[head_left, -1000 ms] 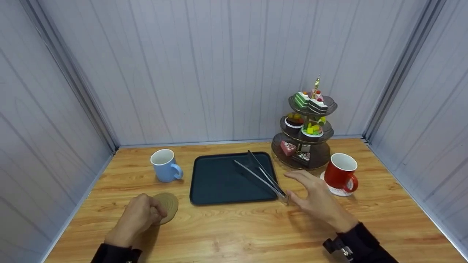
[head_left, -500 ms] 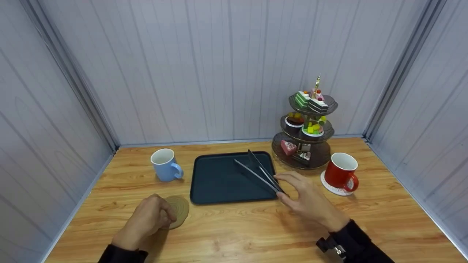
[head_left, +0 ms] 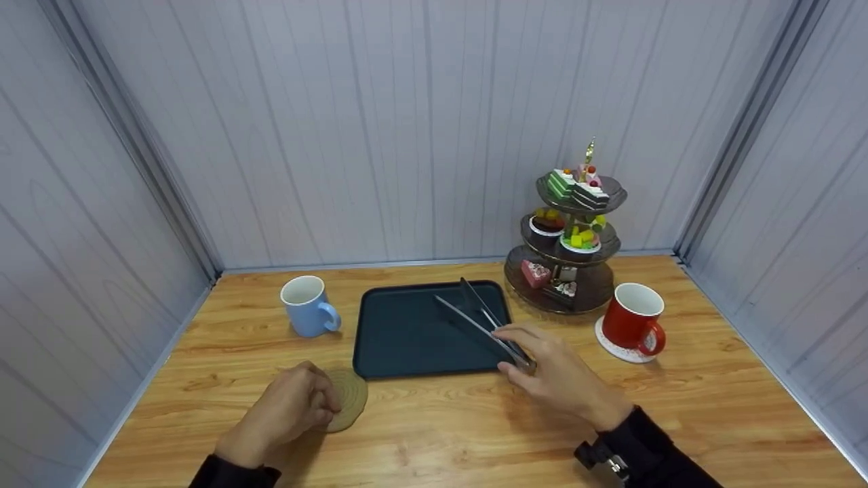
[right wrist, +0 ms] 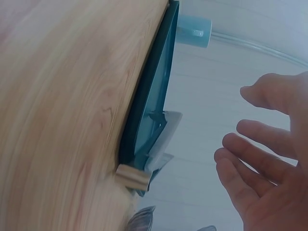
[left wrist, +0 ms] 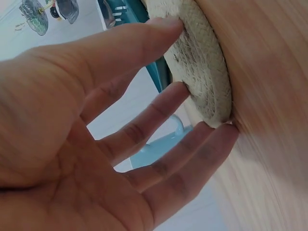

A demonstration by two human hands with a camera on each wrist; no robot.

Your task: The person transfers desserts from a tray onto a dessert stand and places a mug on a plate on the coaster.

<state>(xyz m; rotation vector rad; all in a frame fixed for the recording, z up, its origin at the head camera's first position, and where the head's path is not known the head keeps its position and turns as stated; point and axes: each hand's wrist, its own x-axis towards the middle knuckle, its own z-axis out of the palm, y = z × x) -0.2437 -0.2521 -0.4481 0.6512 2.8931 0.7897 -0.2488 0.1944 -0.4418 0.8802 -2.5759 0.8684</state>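
In the head view my left hand (head_left: 291, 408) touches a round tan woven coaster (head_left: 349, 400) on the table. Seen from the left wrist, its thumb and fingertips rest on the coaster's face and edge, fingers spread and only slightly bent. My right hand (head_left: 553, 371) hovers over the handle end of metal tongs (head_left: 468, 317), thumb apart from the fingers. Clear space separates that hand from the tongs (right wrist: 134, 177) in the right wrist view. With arms spread, the tongs lie across the right part of a dark tray (head_left: 393, 339), their hinge end past its near rim.
A light blue mug (head_left: 306, 308) stands left of the tray. At the back right is a three-tier stand (head_left: 566, 254) bearing small cakes. Beside it, a red mug (head_left: 625, 317) sits on a white coaster (head_left: 627, 352). Pale walls (head_left: 393, 129) enclose the table.
My left hand has slid the tan coaster rightward along the table, toward the tray's near left corner. The right hand has shifted left over the tongs' handle end.
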